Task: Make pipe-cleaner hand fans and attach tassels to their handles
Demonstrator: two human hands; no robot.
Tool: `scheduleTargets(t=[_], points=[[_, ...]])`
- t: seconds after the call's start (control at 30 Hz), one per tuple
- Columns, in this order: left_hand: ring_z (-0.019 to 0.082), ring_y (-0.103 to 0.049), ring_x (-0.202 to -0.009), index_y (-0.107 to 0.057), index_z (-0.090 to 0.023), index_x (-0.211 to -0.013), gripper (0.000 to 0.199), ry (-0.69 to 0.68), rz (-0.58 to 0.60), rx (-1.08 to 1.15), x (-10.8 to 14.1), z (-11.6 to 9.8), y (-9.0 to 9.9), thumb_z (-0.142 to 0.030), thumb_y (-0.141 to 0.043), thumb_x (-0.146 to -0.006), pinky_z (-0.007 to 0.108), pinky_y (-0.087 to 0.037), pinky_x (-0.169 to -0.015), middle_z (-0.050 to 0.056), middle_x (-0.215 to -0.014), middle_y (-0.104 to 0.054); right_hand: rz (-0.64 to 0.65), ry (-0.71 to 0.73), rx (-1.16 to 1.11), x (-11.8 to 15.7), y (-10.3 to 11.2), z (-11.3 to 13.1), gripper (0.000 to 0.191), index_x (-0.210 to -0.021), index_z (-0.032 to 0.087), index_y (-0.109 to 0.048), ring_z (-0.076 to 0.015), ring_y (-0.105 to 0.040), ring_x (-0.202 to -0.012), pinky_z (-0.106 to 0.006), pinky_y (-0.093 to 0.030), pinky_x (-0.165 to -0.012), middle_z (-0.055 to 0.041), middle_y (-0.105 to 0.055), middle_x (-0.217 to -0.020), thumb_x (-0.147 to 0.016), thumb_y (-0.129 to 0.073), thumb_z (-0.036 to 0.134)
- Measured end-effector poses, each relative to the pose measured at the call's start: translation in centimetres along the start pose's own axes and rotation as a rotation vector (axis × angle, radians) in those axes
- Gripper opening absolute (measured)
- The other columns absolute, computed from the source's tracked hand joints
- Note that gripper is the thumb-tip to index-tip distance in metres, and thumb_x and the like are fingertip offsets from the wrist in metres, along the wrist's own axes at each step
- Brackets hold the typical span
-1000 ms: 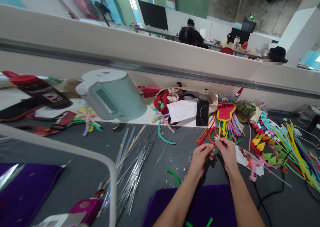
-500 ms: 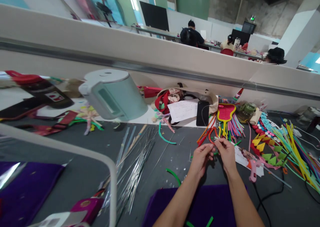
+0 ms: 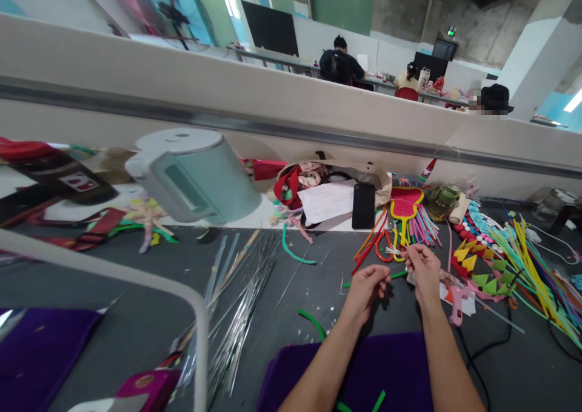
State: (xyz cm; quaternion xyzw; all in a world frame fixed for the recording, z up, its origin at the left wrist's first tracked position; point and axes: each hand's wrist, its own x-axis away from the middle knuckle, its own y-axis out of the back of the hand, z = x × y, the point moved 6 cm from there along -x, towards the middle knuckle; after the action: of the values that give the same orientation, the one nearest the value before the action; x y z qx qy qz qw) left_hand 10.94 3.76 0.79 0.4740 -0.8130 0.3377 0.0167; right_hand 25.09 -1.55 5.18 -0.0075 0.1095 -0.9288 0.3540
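My left hand [image 3: 369, 288] is above the dark table, its thumb and fingers pinched together; whatever they hold is too small to make out. To its right, my right hand [image 3: 422, 269] is closed with fingertips at some thin white strands [image 3: 393, 251], beside red-handled scissors [image 3: 384, 247]. Whether the strands are in its grip is unclear. A green pipe cleaner [image 3: 399, 275] lies between the hands. Behind the right hand is a pink piece with a yellow rim [image 3: 406, 203]. A purple cloth [image 3: 386, 363] lies beneath my forearms.
A pale blue kettle [image 3: 200, 176] stands at the left back. Silvery wires [image 3: 240, 315] spread over the left table. A black phone [image 3: 364, 206] lies behind the hands. On the right are a pink glue gun [image 3: 457, 306] and colourful pipe cleaners [image 3: 536, 272]. People sit beyond the partition [image 3: 273, 118].
My hands have moved apart, the right one shifting right and slightly up. The camera view has shifted a little, moving the table items leftward.
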Motion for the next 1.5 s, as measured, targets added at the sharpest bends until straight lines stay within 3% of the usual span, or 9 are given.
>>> scheduleTargets(t=[0.43,0.67,1.2,1.5], points=[[0.005,-0.049,-0.042,-0.071,-0.010,-0.071,0.026,-0.064,-0.063,0.007,-0.1,-0.4,0.6,-0.030,-0.082,-0.059,0.015,-0.036,-0.038,0.002,-0.059,-0.066,0.034,-0.046,0.030,-0.2,0.2,-0.6,0.031,-0.081,0.016,-0.068,-0.0098,-0.052,-0.051,-0.018,-0.036,-0.039,-0.0033,-0.068,-0.068,-0.073,-0.074,0.046],[0.005,-0.048,-0.043,-0.072,-0.010,-0.074,0.030,-0.073,-0.053,0.043,-0.3,-0.6,0.8,-0.032,-0.084,-0.058,0.015,-0.037,-0.039,0.002,-0.061,-0.066,0.346,-0.155,0.138,0.8,-2.0,-1.6,0.026,-0.075,0.017,-0.071,-0.0078,-0.042,-0.045,-0.019,-0.030,-0.038,0.0030,-0.059,-0.058,-0.069,-0.076,0.042],[0.005,-0.054,-0.047,-0.072,-0.009,-0.082,0.033,0.115,0.096,0.173,0.0,0.0,-0.1,-0.024,-0.088,-0.058,0.015,-0.046,-0.043,0.002,-0.069,-0.068,0.300,-0.068,0.132,1.6,-3.1,-0.7,0.031,-0.072,0.018,-0.067,-0.0086,-0.038,-0.043,-0.022,-0.027,-0.043,0.0045,-0.054,-0.053,-0.075,-0.071,0.049],[0.004,-0.057,-0.051,-0.073,-0.010,-0.089,0.032,0.110,0.082,0.220,-0.1,-0.1,-0.1,-0.019,-0.087,-0.061,0.014,-0.050,-0.047,0.005,-0.075,-0.071,0.245,0.026,0.162,1.4,-2.7,-0.6,0.030,-0.075,0.018,-0.069,-0.0098,-0.043,-0.050,-0.021,-0.032,-0.044,0.0025,-0.058,-0.062,-0.078,-0.068,0.048]])
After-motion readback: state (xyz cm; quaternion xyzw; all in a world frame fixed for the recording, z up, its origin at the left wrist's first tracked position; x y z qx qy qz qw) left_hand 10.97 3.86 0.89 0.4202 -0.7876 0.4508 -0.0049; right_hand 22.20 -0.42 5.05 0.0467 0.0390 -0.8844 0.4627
